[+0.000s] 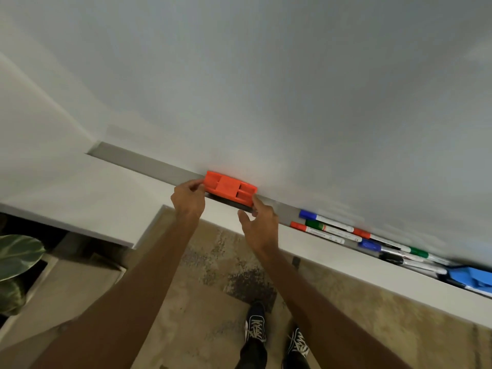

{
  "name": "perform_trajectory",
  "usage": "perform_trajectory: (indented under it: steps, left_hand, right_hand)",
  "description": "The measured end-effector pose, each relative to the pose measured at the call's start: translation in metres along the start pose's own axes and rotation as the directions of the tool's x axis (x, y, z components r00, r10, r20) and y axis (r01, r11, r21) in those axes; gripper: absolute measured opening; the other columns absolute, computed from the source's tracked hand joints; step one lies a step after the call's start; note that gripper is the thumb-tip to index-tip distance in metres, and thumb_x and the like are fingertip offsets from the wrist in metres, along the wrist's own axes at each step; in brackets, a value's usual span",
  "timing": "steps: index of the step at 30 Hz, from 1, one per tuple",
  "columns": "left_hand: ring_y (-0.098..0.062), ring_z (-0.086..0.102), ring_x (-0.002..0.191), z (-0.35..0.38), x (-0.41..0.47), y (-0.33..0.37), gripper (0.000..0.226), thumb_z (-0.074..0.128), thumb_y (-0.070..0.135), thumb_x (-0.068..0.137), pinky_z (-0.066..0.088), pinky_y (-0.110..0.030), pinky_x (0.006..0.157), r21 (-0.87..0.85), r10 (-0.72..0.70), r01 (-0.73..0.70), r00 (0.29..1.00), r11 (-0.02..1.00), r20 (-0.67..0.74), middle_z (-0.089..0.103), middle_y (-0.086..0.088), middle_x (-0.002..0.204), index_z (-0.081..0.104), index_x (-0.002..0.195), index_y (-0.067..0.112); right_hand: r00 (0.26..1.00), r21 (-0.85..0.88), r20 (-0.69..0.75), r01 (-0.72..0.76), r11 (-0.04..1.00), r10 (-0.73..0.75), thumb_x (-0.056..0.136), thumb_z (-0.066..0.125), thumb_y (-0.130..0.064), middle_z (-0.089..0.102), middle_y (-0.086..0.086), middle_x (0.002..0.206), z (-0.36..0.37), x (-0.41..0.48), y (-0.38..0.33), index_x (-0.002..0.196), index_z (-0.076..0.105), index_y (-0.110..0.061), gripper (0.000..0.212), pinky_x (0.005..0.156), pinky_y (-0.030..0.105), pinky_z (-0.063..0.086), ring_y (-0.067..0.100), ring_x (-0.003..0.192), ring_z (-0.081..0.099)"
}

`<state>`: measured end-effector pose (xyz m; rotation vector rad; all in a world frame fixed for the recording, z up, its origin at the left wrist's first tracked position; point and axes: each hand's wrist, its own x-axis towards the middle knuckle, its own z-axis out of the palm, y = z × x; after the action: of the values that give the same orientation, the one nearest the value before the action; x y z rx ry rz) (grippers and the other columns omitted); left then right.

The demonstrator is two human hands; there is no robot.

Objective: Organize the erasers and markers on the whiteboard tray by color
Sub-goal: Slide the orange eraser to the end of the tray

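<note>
An orange eraser [229, 188] with a dark felt base sits on the grey whiteboard tray [149, 164], near its middle. My left hand [188, 199] grips the eraser's left end. My right hand [259, 222] touches its right end with the fingertips, thumb spread below. Further right on the tray lies a heap of markers: a blue-capped one [308, 215], a green-capped one [315, 225], a red-capped one [298, 226], another blue one [370, 245] and a black one [391, 259]. A blue eraser [471, 280] rests at the far right.
The whiteboard [292, 89] fills the upper view. A white ledge [80, 198] runs below the tray. A potted plant's leaves [16, 254] are at the lower left. Patterned carpet [218, 275] and my two shoes lie below.
</note>
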<state>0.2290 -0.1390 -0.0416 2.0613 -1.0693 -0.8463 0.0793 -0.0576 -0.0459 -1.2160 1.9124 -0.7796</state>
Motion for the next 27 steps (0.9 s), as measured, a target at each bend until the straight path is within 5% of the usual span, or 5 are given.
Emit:
perform_trajectory:
  steps: [2,10,20,23,27]
  left_hand:
    - [-0.01,0.059,0.085,0.0,0.008,-0.002,0.024,0.062,0.013,0.09,0.04,-0.014,0.079,0.038,0.005,-0.005,1.0,0.999,-0.006,0.075,-0.005,0.107,0.075,0.11,0.015]
    - [-0.026,0.067,0.104,0.001,0.017,-0.01,0.023,0.061,0.011,0.091,0.046,-0.027,0.098,0.105,0.041,-0.042,0.999,0.994,0.005,0.075,-0.011,0.108,0.075,0.109,0.008]
    - [-0.029,0.065,0.107,0.005,0.009,-0.007,0.028,0.057,0.011,0.092,0.039,-0.023,0.095,0.206,0.117,-0.125,0.992,0.971,0.051,0.072,-0.015,0.113,0.07,0.116,0.003]
    - [-0.031,0.065,0.1,0.007,-0.001,-0.004,0.029,0.061,0.018,0.091,0.039,-0.024,0.083,0.176,0.161,-0.167,0.986,0.97,0.049,0.072,-0.016,0.106,0.067,0.113,0.001]
    - [-0.029,0.056,0.109,0.011,-0.02,0.0,0.034,0.063,0.026,0.089,0.037,-0.028,0.088,0.142,0.224,-0.236,0.97,0.961,0.099,0.063,-0.011,0.113,0.061,0.117,0.006]
  right_hand:
    - [1.0,-0.001,0.012,-0.02,1.0,0.02,0.093,0.064,-0.03,0.054,0.011,0.132,0.006,0.003,-0.001,0.147,0.042,-0.02,0.059,0.107,0.039,0.042,0.026,0.12,0.052]
    - [0.999,-0.053,0.047,-0.014,0.999,0.017,0.09,0.067,-0.03,0.05,0.013,0.128,0.015,0.01,0.002,0.147,0.042,-0.021,0.063,0.105,0.033,0.037,0.029,0.122,0.049]
    - [0.997,-0.111,0.077,0.036,0.993,-0.027,0.088,0.066,-0.027,0.053,0.011,0.134,0.016,0.007,0.01,0.147,0.041,-0.018,0.064,0.101,0.045,0.047,0.03,0.119,0.05]
    - [0.996,-0.105,0.06,0.064,0.992,-0.058,0.088,0.066,-0.026,0.051,0.007,0.142,0.013,0.006,0.011,0.146,0.043,-0.016,0.064,0.107,0.046,0.042,0.028,0.127,0.045]
    - [0.994,-0.109,0.001,0.105,0.988,-0.105,0.087,0.068,-0.027,0.051,0.007,0.142,0.005,0.004,0.016,0.143,0.047,-0.015,0.061,0.11,0.041,0.035,0.025,0.133,0.039]
